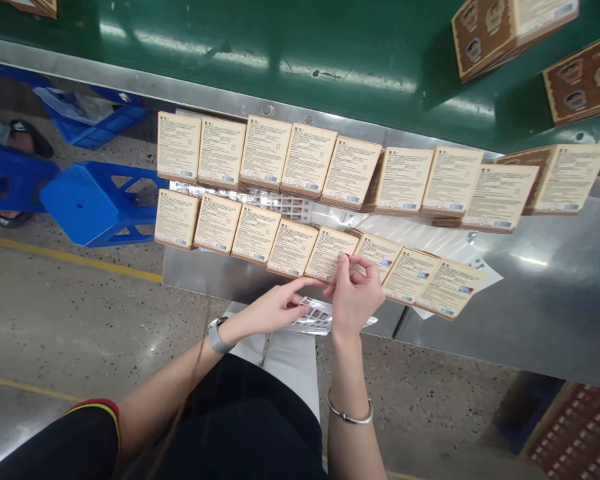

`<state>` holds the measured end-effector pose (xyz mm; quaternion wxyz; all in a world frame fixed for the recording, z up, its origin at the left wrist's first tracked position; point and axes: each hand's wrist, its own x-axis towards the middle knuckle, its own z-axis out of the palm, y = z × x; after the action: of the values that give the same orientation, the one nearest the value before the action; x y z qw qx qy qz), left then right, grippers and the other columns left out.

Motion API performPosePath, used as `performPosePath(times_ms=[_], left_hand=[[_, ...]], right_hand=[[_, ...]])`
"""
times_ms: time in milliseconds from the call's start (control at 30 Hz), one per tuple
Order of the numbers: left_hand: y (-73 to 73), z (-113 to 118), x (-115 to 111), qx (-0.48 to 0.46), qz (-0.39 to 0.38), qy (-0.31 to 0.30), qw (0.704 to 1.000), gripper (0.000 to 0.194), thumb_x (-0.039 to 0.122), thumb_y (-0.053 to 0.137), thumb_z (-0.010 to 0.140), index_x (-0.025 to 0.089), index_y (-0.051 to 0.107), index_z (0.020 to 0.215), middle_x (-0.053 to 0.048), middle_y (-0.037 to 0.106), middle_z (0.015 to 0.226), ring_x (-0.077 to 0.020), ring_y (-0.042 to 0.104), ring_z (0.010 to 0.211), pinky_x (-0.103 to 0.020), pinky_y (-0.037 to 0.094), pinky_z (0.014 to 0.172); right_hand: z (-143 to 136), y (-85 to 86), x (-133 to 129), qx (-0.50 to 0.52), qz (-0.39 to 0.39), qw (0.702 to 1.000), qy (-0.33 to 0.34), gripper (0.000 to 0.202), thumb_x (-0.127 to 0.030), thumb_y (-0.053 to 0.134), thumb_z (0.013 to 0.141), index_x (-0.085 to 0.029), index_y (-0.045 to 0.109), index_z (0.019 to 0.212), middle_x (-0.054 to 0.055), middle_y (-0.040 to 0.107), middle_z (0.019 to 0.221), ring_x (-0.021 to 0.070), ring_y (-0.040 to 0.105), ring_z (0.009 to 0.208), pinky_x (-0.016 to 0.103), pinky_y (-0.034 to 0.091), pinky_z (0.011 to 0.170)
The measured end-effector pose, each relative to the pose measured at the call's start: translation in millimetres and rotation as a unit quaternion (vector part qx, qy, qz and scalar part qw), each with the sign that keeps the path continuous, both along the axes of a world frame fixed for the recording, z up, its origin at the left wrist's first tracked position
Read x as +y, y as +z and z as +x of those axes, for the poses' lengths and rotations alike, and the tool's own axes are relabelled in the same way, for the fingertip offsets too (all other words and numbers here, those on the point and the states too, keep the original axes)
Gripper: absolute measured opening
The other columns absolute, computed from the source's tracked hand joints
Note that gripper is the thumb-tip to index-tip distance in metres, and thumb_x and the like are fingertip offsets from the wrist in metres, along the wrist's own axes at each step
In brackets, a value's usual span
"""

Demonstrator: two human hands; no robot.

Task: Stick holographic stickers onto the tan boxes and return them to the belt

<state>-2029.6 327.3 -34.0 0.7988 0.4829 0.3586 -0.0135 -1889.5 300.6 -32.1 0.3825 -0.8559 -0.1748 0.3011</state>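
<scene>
My left hand (280, 308) holds a shiny sticker sheet (316, 319) between thumb and fingers at the table's front edge, its index finger stretched toward the front row of boxes. My right hand (356, 293) is closed in a pinch over a cream box (325, 252). Whatever is between those fingertips is too small to make out. Right of it, a box (377, 257) partly behind my right hand bears a small coloured sticker (386, 263). Two more front-row boxes, a tilted box (411, 275) and the end box (450, 287), carry similar stickers.
A back row of printed boxes (310, 157) stands on the steel table (570, 287), with another sticker sheet (280, 203) between the rows. Beyond runs a green conveyor belt (260, 40) with brown boxes (490, 33). A blue stool (80, 203) stands left; a person's foot (25, 137) shows there.
</scene>
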Motion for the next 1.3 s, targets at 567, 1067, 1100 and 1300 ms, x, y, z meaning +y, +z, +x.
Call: performPosePath(times_ms=[567, 1067, 1100, 1300], left_hand=[[9.5, -5.1, -20.8, 0.029, 0.025, 0.104, 0.994, 0.025, 0.041, 0.057, 0.086, 0.016, 0.055, 0.084, 0.007, 0.046, 0.053, -0.0079, 0.033, 0.05, -0.021, 0.027, 0.05], [3.2, -31.8, -43.5, 0.094, 0.08, 0.133, 0.983, 0.021, 0.031, 0.054, 0.089, 0.013, 0.063, 0.085, 0.001, 0.061, 0.062, -0.0106, 0.052, 0.056, -0.021, 0.037, 0.052], [3.4, -35.5, -39.9, 0.096, 0.08, 0.13, 0.984, 0.021, 0.031, 0.053, 0.09, 0.013, 0.063, 0.085, 0.0, 0.064, 0.065, -0.0119, 0.055, 0.059, -0.021, 0.039, 0.054], [9.8, -62.4, -7.5, 0.036, 0.182, 0.033, 0.982, 0.02, 0.028, 0.054, 0.09, 0.015, 0.07, 0.088, -0.013, 0.056, 0.141, -0.0214, 0.068, 0.092, -0.026, 0.049, 0.064]], right_hand=[[16.9, 28.8, -51.3, -0.121, 0.118, 0.88, 0.444, 0.012, -0.031, 0.056, 0.094, -0.024, 0.064, 0.101, 0.006, 0.072, 0.095, 0.0203, 0.067, 0.088, 0.034, 0.051, 0.078], [-27.9, 23.8, -71.2, -0.134, 0.127, 0.925, 0.332, 0.011, -0.025, 0.062, 0.089, -0.023, 0.066, 0.079, 0.007, 0.069, 0.097, 0.0226, 0.063, 0.096, 0.038, 0.047, 0.083], [-30.1, 23.2, -66.1, -0.079, 0.116, 0.948, 0.286, 0.011, -0.028, 0.064, 0.088, -0.023, 0.066, 0.079, 0.007, 0.069, 0.095, 0.0218, 0.064, 0.092, 0.037, 0.049, 0.08], [-36.9, 1.4, -10.0, 0.211, 0.131, 0.969, 0.002, 0.028, -0.042, 0.073, 0.075, -0.018, 0.063, 0.087, -0.003, 0.063, 0.064, 0.0104, 0.054, 0.048, 0.025, 0.047, 0.051]])
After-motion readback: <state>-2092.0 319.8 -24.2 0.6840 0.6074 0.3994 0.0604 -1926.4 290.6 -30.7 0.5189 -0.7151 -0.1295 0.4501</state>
